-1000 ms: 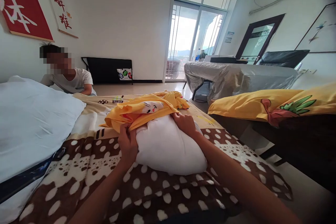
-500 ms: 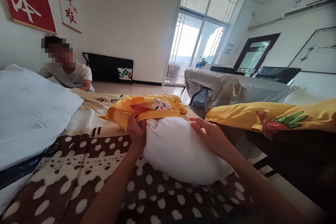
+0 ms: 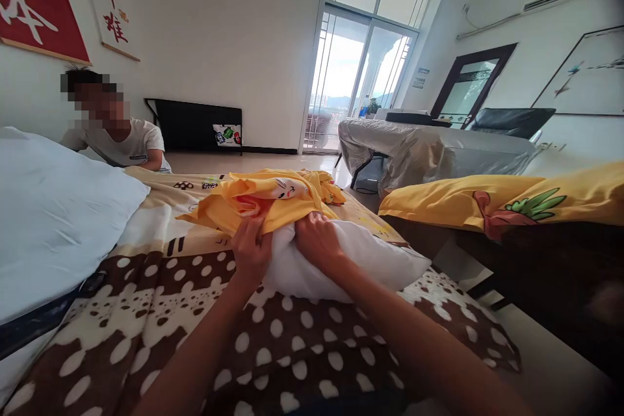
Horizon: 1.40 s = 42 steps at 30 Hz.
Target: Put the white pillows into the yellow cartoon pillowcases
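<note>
Head view, closest stuff first: the spotted blanket [image 3: 273,364] is spread underneath, and the white pillow [image 3: 377,257] is laid on it mid-frame, its far edge met and seemingly partly overlapped by the crumpled yellow cloth [image 3: 287,208]. As for what's just changed, the right hand [image 3: 316,240] has been brought across from the pillow's right side, where it was held loosely open, to the edge of the cloth, and the pillow's been squashed flatter. So, as far as can be judged, the work's now being done by both hands right at that seam, pretty much side by side.

Pose-wise, both forearms are stretched forward and angled inward. The left hand [image 3: 251,247] is closed in a pinch, with the cloth's near edge caught between thumb and fingers. The right is curled almost into a fist, knuckles up, and sunk into the pillow; its fingertips are hidden, so whether pillow, cloth or both are gripped can't be told.

Farther off, a yellow cushion [image 3: 439,201] is seen to the right, a person [image 3: 139,143] beyond the bed to the left, and a plastic-covered table [image 3: 433,143] toward the back.
</note>
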Available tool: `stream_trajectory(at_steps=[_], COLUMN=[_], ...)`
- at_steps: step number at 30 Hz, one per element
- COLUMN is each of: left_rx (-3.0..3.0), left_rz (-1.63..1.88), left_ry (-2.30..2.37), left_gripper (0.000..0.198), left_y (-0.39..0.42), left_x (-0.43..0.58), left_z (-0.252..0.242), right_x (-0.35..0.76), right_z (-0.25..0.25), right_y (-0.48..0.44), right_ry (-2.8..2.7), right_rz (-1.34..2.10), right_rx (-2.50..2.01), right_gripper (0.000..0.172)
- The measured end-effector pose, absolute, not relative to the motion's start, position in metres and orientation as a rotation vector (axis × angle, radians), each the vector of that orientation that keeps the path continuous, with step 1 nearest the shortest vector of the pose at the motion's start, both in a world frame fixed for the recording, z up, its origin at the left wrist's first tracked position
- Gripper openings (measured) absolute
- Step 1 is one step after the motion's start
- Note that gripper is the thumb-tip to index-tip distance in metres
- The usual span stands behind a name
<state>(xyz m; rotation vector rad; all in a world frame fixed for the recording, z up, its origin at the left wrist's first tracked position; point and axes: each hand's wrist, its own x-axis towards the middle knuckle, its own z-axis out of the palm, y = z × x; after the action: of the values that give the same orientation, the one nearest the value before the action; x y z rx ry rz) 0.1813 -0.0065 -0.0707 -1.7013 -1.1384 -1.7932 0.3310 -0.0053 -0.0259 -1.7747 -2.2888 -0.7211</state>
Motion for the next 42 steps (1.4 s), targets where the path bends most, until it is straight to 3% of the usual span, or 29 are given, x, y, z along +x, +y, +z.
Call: stream_trajectory(at_steps=[8, 15, 21, 26, 34, 42], left_rx=[-1.869, -1.757, -1.786, -1.798, -1.718, -1.633], left_rz=[-1.26, -1.249, -1.3, -1.298, -0.999, -0.93], left_ry=[-1.064, -1.178, -1.157, -0.957, -1.117, -1.143], left_gripper=[0.026, 0.024, 0.024, 0.03, 0.03, 0.025], left_y=[-0.013, -0.004, -0.013, -0.019, -0.015, -0.023], left_x=[0.171, 0.161, 0.168, 0.175, 0.149, 0.123], left_z=[-0.092, -0.098, -0.088, -0.074, -0.075, -0.046], right_x=[0.378, 0.372, 0.358, 0.338, 0.309, 0.247], right_z=[-0.021, -0.015, -0.058, -0.09, -0.069, -0.063], right_y=[0.007, -0.047, -0.138, -0.108, -0.02, -0.01], right_ry=[-2.1, -2.096, -2.147, -2.216, -2.317, -2.575], right_rz=[-0.624, -0.637, -0.892, -0.891, -0.936, -0.897], right_rx=[-2.063, -1.815, -1.505, -1.456, -1.164, -0.59], right_gripper=[0.037, 0.046, 0.052, 0.06, 0.042, 0.025])
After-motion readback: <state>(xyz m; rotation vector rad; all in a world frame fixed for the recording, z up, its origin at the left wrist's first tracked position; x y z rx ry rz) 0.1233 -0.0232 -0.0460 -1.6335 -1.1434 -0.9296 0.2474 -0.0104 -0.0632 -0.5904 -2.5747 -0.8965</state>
